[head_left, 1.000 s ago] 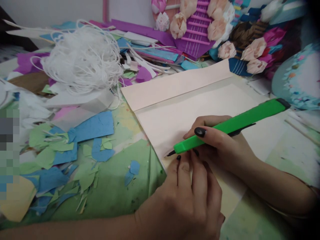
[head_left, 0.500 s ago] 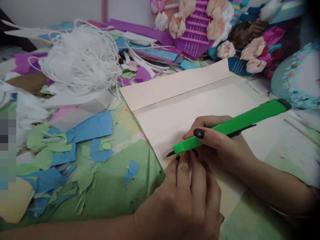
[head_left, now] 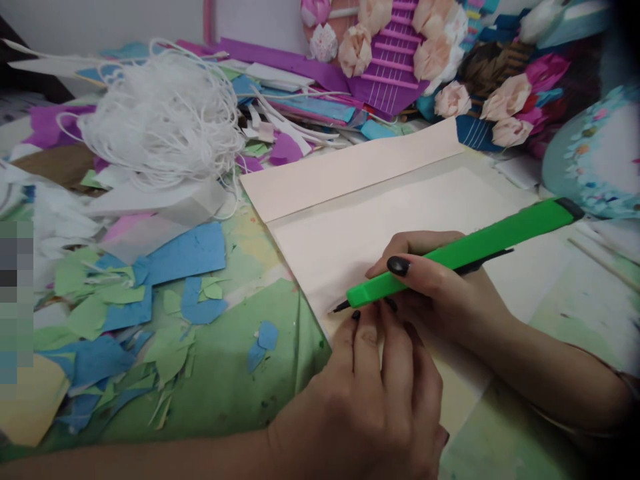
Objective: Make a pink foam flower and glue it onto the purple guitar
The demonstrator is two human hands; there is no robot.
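**Asker:** Two hands are in view, aren't they? What is each doing?

**Describer:** Yes. The right hand is curled closed around a bright green utility knife, thumb on top, nails painted black. The knife lies at a slant, its dark tip touching the near left edge of a pale pink sheet of paper. The left hand comes in from the bottom, fingers loosely bent and holding nothing, with the fingertips pressed down on the paper just beside the tip.

**Asker:** Where is the paper?

**Describer:** It lies flat on a green, paint-stained table, centre right, with a folded band along its far edge.

**Asker:** What surrounds it?

**Describer:** To the left, torn blue and green paper scraps. Behind those, a loose heap of white cord. Along the back, peach paper flowers on purple and dark craft pieces. At far right, a pale teal rounded object, partly out of view.
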